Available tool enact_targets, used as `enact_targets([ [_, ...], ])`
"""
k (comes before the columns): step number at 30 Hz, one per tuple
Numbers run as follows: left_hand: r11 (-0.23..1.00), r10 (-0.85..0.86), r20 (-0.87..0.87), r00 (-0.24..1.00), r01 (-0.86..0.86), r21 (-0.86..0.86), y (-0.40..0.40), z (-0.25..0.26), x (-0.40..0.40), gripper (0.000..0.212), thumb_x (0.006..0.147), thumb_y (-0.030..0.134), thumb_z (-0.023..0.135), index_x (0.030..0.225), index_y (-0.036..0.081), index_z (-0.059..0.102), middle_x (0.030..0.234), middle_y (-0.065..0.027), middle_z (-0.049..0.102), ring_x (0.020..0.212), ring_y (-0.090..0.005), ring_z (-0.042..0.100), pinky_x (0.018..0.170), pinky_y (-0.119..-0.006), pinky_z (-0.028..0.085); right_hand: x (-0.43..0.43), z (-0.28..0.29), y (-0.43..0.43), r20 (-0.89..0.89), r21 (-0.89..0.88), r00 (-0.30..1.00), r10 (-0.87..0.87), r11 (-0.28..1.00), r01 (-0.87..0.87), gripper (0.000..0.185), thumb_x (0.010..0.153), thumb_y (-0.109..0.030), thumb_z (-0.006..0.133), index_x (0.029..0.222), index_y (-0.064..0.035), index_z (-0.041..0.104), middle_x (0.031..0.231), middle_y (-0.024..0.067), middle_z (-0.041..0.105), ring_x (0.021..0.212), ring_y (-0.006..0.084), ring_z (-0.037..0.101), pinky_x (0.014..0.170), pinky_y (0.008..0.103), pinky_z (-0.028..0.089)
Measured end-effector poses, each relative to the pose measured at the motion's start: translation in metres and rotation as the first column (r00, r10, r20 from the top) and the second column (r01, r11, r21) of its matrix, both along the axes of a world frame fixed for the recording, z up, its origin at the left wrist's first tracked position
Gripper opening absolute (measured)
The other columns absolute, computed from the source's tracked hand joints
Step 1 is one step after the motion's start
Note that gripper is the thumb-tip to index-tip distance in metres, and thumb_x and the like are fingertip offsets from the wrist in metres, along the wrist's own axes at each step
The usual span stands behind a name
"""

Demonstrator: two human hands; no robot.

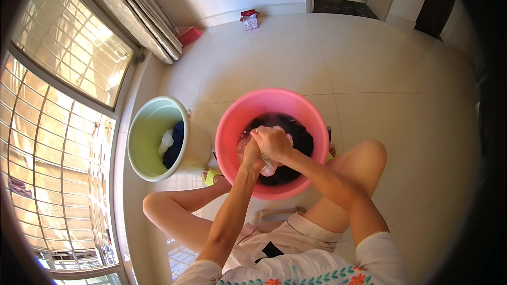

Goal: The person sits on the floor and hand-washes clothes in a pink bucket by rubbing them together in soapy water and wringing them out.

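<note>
A round pink plastic basin (271, 95) stands on the floor between my knees, with dark wet cloth (303, 136) spread in its bottom. Over it my left hand (253, 154) and my right hand (273, 142) are pressed together around a pale pink-white cloth (269, 167). Part of this cloth hangs below my hands, and more pink shows behind my knuckles. My right hand lies over the upper side of the bunched cloth and hides much of it. Small whitish specks, perhaps suds, show near the left of my hands.
To the left stands a pale green bucket (148, 142) holding a white cloth (166, 141) and a navy cloth (174, 150). A barred window (51, 126) lines the left side. By the far wall are a red dustpan (189, 36) and a small patterned paper bag (250, 21).
</note>
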State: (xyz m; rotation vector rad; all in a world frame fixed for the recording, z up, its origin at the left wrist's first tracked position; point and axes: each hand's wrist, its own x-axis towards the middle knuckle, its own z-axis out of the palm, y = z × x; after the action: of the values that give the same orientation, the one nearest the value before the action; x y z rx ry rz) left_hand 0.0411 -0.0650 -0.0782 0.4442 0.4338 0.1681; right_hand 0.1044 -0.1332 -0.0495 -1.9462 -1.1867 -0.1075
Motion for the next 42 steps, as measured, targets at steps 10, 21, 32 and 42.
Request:
enact_targets([
  [10,0.421,-0.152,-0.278,0.948,0.317,0.850,0.016,0.072,-0.023,0.039,0.081,0.026,0.053,0.108,0.000,0.045,0.094,-0.0058,0.052,0.089,-0.0127,0.049,0.076,-0.027,0.041,0.033,0.035,-0.008,-0.691,-0.064,0.723,0.011,0.995,-0.076,0.036,0.077,-0.034,0.056,0.075,0.0018,0.053,0.067,0.0132,0.057,0.063,0.0196,0.055,0.057,0.0324,0.043],
  [21,0.578,-0.079,-0.132,0.988,0.153,0.802,0.027,0.109,-0.025,0.030,0.077,0.002,0.048,0.106,-0.003,0.049,0.095,-0.0072,0.055,0.087,-0.0131,0.053,0.076,-0.025,0.042,0.047,0.020,-0.026,-0.635,0.029,0.587,0.501,0.775,-0.631,0.035,0.061,-0.006,0.062,0.093,-0.0006,0.052,0.091,0.0091,0.053,0.083,0.0174,0.051,0.073,0.0267,0.042],
  [32,0.968,0.152,-0.006,0.988,-0.148,0.201,0.064,0.066,-0.076,0.035,0.077,0.006,0.042,0.111,0.005,0.046,0.104,-0.0136,0.053,0.098,-0.0244,0.050,0.086,-0.039,0.039,0.040,0.032,-0.018,-0.875,0.412,0.223,0.430,0.903,-0.123,0.036,0.066,-0.001,0.038,0.098,0.0000,0.055,0.088,0.0050,0.056,0.081,0.0142,0.053,0.069,0.0272,0.044],
  [42,0.972,-0.014,0.188,0.982,0.058,-0.230,0.020,-0.015,-0.011,0.033,0.083,0.038,0.045,0.090,0.007,0.054,0.088,-0.0079,0.058,0.081,-0.0217,0.056,0.073,-0.032,0.047,-0.033,0.040,-0.013,-0.140,-0.007,0.953,0.268,0.962,-0.271,0.019,0.065,-0.019,0.061,0.076,-0.0058,0.052,0.079,0.0123,0.054,0.071,0.0255,0.054,0.061,0.0371,0.044],
])
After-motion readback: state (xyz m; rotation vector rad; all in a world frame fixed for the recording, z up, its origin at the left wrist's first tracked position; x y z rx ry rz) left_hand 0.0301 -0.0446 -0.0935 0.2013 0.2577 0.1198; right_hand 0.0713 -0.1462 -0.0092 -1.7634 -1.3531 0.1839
